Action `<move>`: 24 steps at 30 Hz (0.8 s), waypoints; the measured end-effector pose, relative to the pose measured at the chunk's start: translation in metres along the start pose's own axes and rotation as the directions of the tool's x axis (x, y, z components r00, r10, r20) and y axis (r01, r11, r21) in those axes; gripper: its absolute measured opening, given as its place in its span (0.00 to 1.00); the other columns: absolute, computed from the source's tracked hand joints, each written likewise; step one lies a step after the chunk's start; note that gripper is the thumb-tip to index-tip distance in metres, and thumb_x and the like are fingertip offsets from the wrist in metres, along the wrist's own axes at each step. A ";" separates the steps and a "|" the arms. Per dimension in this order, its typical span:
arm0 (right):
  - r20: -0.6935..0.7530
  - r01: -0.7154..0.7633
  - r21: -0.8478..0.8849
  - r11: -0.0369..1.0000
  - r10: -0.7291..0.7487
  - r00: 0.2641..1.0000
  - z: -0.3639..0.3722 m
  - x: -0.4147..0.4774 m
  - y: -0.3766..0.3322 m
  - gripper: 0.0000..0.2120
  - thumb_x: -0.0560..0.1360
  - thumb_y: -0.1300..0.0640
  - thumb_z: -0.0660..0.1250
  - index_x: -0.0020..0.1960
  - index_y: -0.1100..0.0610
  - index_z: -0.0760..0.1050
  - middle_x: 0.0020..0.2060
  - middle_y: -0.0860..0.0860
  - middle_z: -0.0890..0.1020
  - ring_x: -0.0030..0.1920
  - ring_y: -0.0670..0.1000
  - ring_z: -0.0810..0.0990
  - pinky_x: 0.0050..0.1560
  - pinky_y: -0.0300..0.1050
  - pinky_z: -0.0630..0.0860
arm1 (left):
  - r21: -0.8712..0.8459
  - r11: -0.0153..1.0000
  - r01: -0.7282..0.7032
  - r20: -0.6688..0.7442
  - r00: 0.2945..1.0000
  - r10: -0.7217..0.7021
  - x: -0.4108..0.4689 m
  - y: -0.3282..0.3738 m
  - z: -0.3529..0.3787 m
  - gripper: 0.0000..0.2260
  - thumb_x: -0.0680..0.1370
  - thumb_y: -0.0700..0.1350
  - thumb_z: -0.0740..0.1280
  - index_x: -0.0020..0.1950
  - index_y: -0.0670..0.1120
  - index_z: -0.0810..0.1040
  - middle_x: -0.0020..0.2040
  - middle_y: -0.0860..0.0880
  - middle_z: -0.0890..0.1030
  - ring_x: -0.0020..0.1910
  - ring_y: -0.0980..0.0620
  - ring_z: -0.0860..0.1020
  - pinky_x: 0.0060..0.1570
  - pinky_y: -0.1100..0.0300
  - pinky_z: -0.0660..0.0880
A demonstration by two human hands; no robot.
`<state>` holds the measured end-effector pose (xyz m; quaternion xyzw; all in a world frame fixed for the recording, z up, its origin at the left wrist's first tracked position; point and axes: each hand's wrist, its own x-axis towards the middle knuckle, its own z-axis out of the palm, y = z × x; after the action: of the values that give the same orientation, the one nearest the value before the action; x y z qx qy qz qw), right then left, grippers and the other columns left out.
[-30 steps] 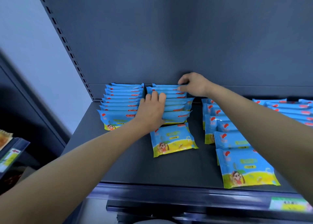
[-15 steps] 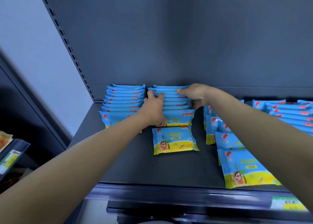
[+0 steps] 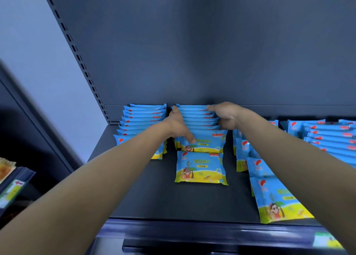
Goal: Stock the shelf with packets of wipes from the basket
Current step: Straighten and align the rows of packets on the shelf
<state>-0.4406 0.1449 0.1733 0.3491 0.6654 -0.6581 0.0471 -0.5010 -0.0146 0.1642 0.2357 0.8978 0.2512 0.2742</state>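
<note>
Head view, shelf (image 3: 163, 197) stock:
- Middle row (image 3: 198, 120) of wipes packets, on edge against the back panel (image 3: 192, 52). The left hand (image 3: 178, 126) presses straight fingers along its left side, thumb on the front packet. The right hand (image 3: 226, 116) grips its right side, fingers curled.
- Single packet (image 3: 200, 167), flat, just in front of that row.
- Left row (image 3: 144, 118), front partly hidden by the left forearm.
- Right rows (image 3: 327, 137), crossed by the right forearm.
- Price label (image 3: 325, 240), front edge.
</note>
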 end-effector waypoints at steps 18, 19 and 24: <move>-0.021 -0.028 0.048 0.998 0.030 0.999 -0.006 0.001 -0.003 0.18 0.80 0.50 0.58 0.63 0.61 0.70 0.63 0.60 0.75 0.56 0.59 0.79 0.62 0.61 0.73 | 0.305 0.948 0.089 0.020 0.995 -0.100 -0.012 0.017 0.011 0.55 0.72 0.51 0.72 0.71 0.40 0.26 0.75 0.37 0.41 0.73 0.38 0.58 0.68 0.52 0.61; -0.025 -0.029 0.015 0.999 0.029 0.999 -0.008 0.000 -0.005 0.19 0.80 0.50 0.58 0.65 0.61 0.68 0.66 0.60 0.72 0.60 0.60 0.77 0.64 0.62 0.70 | 0.302 0.950 0.082 0.010 0.996 -0.090 -0.012 0.017 0.011 0.54 0.72 0.51 0.72 0.71 0.40 0.27 0.75 0.37 0.42 0.72 0.38 0.59 0.67 0.52 0.62; -0.054 -0.067 -0.218 0.974 0.057 0.997 -0.007 -0.007 0.000 0.24 0.79 0.47 0.60 0.70 0.59 0.64 0.71 0.57 0.67 0.69 0.59 0.68 0.70 0.62 0.63 | 0.294 0.955 0.046 -0.030 0.999 -0.039 -0.018 0.014 0.016 0.48 0.76 0.47 0.68 0.72 0.38 0.29 0.74 0.35 0.53 0.64 0.43 0.71 0.53 0.60 0.69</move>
<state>-0.4328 0.1487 0.1778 0.3778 0.7238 -0.5703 0.0902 -0.4734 -0.0087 0.1677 0.2516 0.9333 0.1116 0.2308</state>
